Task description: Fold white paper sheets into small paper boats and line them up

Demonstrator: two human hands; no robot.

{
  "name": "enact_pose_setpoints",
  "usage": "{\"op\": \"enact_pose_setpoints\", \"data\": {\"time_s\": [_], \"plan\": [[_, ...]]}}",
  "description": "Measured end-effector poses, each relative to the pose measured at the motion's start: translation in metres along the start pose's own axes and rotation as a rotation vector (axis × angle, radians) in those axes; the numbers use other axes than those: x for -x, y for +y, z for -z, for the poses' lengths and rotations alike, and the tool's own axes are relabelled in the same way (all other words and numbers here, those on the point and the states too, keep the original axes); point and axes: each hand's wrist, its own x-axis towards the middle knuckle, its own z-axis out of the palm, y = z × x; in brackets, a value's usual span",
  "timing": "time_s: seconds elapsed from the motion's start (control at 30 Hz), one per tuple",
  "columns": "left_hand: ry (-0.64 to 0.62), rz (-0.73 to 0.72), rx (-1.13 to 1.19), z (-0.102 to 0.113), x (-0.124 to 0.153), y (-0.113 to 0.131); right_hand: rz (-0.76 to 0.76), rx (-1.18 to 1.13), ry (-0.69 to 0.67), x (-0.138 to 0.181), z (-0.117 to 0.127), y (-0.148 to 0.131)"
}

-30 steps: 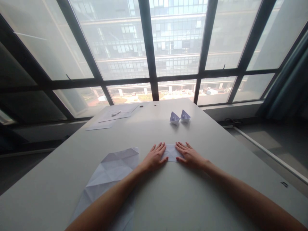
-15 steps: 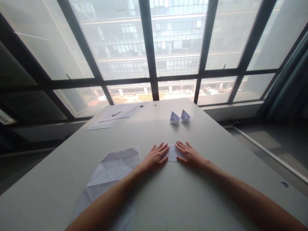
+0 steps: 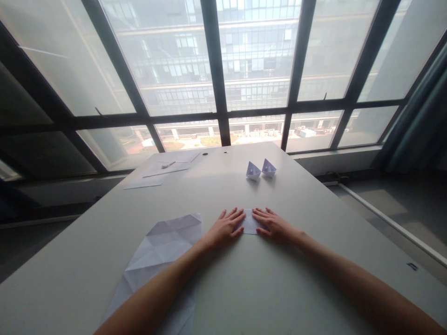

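A small folded piece of white paper (image 3: 250,224) lies flat on the white table, between and partly under my hands. My left hand (image 3: 225,228) rests flat over its left side with the fingers spread. Over the right side lies my right hand (image 3: 274,225), palm down, fingers stretched out. Only the middle strip of the folded paper shows; both its ends are covered. Beyond my hands stand two folded paper boats (image 3: 253,172), side by side.
A large creased paper sheet (image 3: 160,249) lies left, partly beneath my left forearm. Flat white sheets (image 3: 150,179) with a small white object (image 3: 168,164) on top are at the table's far left. Windows (image 3: 256,60) rise behind the table (image 3: 223,190).
The fingers of my right hand have shifted slightly on the folded paper, a little to the left. My left hand stays in place.
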Motion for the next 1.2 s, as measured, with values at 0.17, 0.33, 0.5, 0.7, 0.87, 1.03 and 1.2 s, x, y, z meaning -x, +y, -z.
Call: {"op": "enact_pose_setpoints", "data": {"time_s": [0.17,0.33,0.5,0.7,0.87,1.03,1.2], "plan": [[-0.003,-0.001,0.000,-0.001,0.000,0.000,-0.004,0.010,-0.001,0.000,-0.001,0.000],[-0.006,0.009,0.005,-0.001,0.000,0.000,-0.079,0.041,0.011,-0.001,-0.003,0.000],[0.009,0.022,-0.009,-0.003,-0.001,0.000,-0.214,0.111,0.044,-0.003,-0.011,0.002],[0.048,0.065,-0.033,-0.008,-0.003,-0.004,-0.326,0.126,0.080,-0.005,-0.017,0.004],[0.060,0.070,-0.033,-0.008,-0.002,-0.003,-0.212,0.105,0.109,-0.003,-0.011,-0.001],[0.023,0.016,-0.002,-0.003,-0.001,-0.001,-0.032,0.062,0.025,-0.002,-0.006,0.000],[0.025,0.030,0.008,-0.002,-0.001,0.001,-0.099,0.052,0.016,-0.002,-0.007,0.001]]}}
